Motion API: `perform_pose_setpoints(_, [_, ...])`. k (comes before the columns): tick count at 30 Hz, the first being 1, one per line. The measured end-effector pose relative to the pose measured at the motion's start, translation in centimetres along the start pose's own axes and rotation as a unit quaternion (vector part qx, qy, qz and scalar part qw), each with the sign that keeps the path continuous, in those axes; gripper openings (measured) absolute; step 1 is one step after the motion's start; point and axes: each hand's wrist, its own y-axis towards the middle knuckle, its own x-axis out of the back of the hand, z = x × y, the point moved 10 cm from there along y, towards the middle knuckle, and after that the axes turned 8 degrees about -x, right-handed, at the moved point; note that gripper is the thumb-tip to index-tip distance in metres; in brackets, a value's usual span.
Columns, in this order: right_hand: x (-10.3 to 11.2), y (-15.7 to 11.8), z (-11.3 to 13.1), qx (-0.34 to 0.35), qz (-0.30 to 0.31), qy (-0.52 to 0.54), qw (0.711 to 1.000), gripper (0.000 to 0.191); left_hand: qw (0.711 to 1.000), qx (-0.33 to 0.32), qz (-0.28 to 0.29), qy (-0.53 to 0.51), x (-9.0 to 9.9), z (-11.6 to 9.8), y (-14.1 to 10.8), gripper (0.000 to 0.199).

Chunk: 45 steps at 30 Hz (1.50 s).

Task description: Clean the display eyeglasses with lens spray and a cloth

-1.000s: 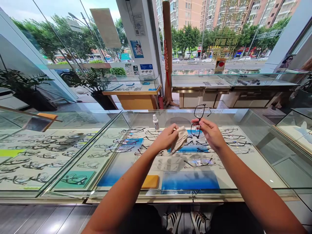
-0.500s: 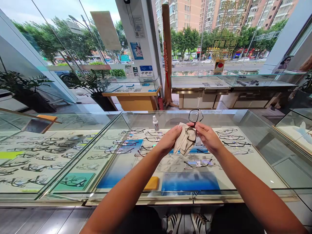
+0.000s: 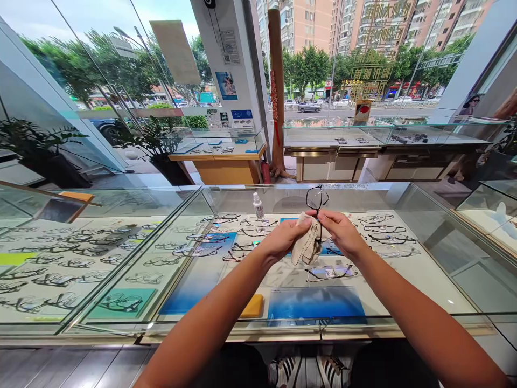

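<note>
A pair of dark-framed eyeglasses (image 3: 317, 198) is held above the glass counter, turned so that one lens points up and away from me. My right hand (image 3: 339, 229) is closed, its fingertips pinching the frame near the middle. In my left hand (image 3: 288, 237) is a beige cleaning cloth (image 3: 306, 245) with a zigzag edge, gripped between thumb and fingers. The cloth wraps the nearer part of the glasses and hides most of that lens. Just beyond my left hand, a small white bottle (image 3: 258, 206) stands upright on the counter.
Several eyeglasses lie inside the glass display case (image 3: 436, 302), among them a pair (image 3: 331, 272) below my hands. A yellow-orange case (image 3: 252, 306) and a blue board (image 3: 317, 304) are inside too. A framed mirror (image 3: 60, 207) rests on the left counter.
The glasses and both hands have shifted slightly down and toward me. The frame has turned, and the cloth now covers more of the nearer lens.
</note>
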Motion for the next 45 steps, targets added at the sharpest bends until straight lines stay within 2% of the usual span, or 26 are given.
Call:
perform_pose_setpoints(7, [-0.5,-0.2,0.2,0.002,-0.014,0.036,0.999,0.041,1.0,-0.025,-0.013,-0.006,-0.8,-0.5,-0.6,0.06])
perform_pose_setpoints(11, [-0.9,-0.2,-0.4,0.015,-0.011,0.036,0.999,0.044,0.995,-0.083,-0.054,0.006,-1.2,-1.1,-0.5,0.061])
perform_pose_setpoints(15, [-1.1,-0.4,-0.3,0.05,-0.015,-0.004,0.999,0.043,0.985,-0.142,-0.093,0.011,-0.7,-2.2,-0.4,0.061])
perform_pose_setpoints(18, [-1.2,-0.5,0.0,0.039,-0.014,0.023,0.999,0.045,0.989,-0.133,-0.068,0.011,-0.8,-2.3,-0.4,0.059])
perform_pose_setpoints(22, [-0.9,-0.7,0.3,0.008,-0.044,0.081,0.996,0.044,0.994,-0.108,-0.018,0.002,-1.4,-1.8,-0.7,0.063])
perform_pose_setpoints(24, [-0.9,-0.7,0.2,0.012,-0.049,0.086,0.995,0.042,0.992,-0.123,-0.023,0.019,-1.5,-1.9,-0.7,0.066])
perform_pose_setpoints(30, [-1.8,-0.6,0.0,0.075,-0.022,0.017,0.997,0.038,0.972,-0.199,-0.1,0.08,-0.5,-3.2,-0.6,0.059])
perform_pose_setpoints(34, [-1.0,-0.6,0.8,0.081,-0.039,0.005,0.996,0.035,0.975,-0.179,-0.08,0.107,-0.4,-2.9,-0.2,0.064])
perform_pose_setpoints(38, [0.2,-0.9,2.4,0.085,-0.048,0.004,0.995,0.034,0.98,-0.153,-0.086,0.092,0.8,-2.5,0.3,0.069])
perform_pose_setpoints(42, [0.2,-1.2,3.7,0.103,-0.013,-0.044,0.994,0.032,0.98,-0.145,-0.129,0.051,2.5,-3.0,0.3,0.073])
perform_pose_setpoints(45, [-0.7,-1.4,3.9,0.095,0.023,-0.111,0.989,0.035,0.978,-0.156,-0.132,0.039,3.0,-4.1,0.2,0.074])
